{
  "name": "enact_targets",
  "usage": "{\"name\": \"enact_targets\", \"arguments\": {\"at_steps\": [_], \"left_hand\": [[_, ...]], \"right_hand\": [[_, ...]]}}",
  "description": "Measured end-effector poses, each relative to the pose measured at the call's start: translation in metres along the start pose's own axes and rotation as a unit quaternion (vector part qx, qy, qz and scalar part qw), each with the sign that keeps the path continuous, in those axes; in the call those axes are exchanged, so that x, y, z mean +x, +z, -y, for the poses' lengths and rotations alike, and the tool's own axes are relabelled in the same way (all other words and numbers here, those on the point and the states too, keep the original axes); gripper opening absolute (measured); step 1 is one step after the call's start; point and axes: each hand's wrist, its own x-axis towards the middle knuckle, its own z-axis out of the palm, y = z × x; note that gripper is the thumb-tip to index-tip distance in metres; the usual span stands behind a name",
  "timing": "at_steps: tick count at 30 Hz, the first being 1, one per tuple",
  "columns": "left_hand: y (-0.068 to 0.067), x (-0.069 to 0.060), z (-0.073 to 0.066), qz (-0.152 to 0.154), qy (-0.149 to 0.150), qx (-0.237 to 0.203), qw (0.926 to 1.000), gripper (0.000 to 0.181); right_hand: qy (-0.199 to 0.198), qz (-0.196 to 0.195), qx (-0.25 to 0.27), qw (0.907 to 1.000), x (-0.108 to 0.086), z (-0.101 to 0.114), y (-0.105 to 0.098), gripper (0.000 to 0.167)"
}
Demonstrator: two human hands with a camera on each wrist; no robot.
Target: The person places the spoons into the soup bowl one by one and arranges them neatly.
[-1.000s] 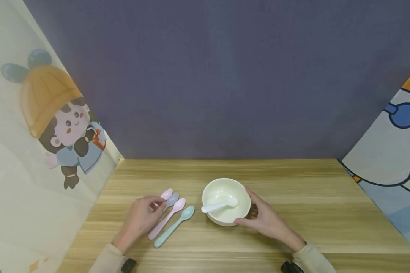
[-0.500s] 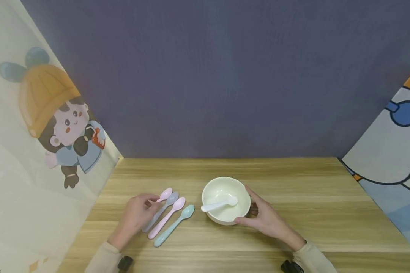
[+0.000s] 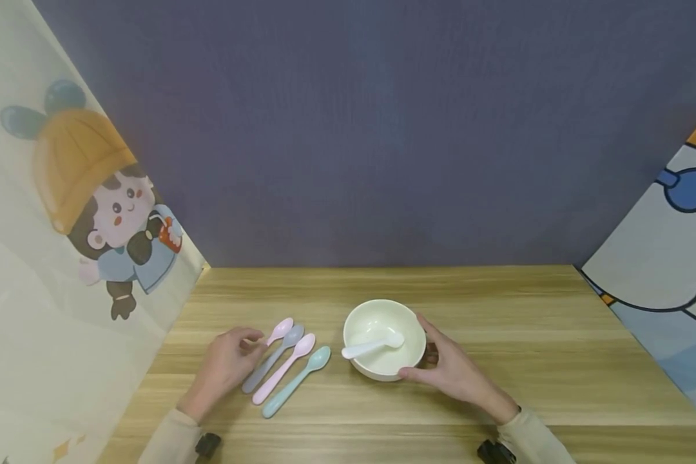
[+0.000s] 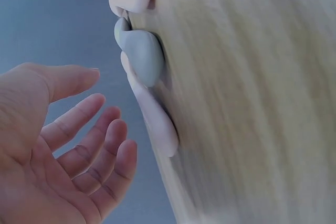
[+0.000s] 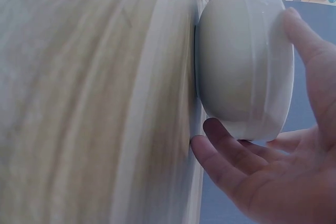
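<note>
In the head view, my left hand (image 3: pixel 226 364) hovers just left of a row of small spoons, and no spoon lies between its thumb and fingers in the left wrist view. Nearest to it is a pink spoon (image 3: pixel 280 329), its handle partly hidden behind the fingers. Beside that lie a grey-purple spoon (image 3: pixel 274 359), a second pink spoon (image 3: pixel 284 369) and a mint-green spoon (image 3: pixel 297 381). My right hand (image 3: pixel 449 374) holds the cream bowl (image 5: pixel 236 61) by its right side, thumb and fingers spread around the wall. Inside the bowl rests a white spoon (image 3: pixel 374 347), its handle over the left rim.
The bowl and spoons stand on a wood-grain table (image 3: pixel 499 309). A dark blue-grey panel (image 3: pixel 371 142) rises at the table's back edge. Printed side panels, a cartoon child (image 3: pixel 116 200) on the left one, flank the table.
My left hand has drawn back to the left, off the grey-purple spoon, uncovering its handle and more of the far pink spoon. My right hand and the bowl have stayed in place.
</note>
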Motion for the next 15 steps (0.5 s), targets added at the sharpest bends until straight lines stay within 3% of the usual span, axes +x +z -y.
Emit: {"name": "enact_targets", "arguments": {"at_steps": [15], "left_hand": [[0.0019, 0.0065, 0.0084, 0.029, -0.001, 0.018, 0.9994, 0.033]], "right_hand": [[0.002, -0.002, -0.004, 1.0, -0.0004, -0.0012, 0.0008, 0.121]]}}
